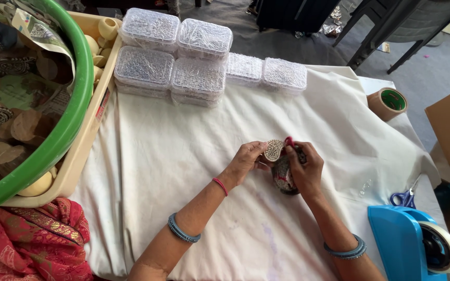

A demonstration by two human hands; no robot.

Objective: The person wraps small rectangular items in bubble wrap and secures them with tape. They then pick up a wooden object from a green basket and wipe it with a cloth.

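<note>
a white cloth (183, 171) covers the desk. clear plastic boxes (173, 57) of small silvery pieces are stacked at the far edge. a green tub (74, 114) sits left in a beige tray (87, 145), a blue tape dispenser (407, 244) and blue-handled scissors (404, 196) right, and a brown tape roll (387, 103) beyond.

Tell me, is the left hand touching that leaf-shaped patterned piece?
Touching. The head view shows the left hand pinching the leaf-shaped patterned piece by its edge, with no gap, while the right hand meets it from the other side.
</note>
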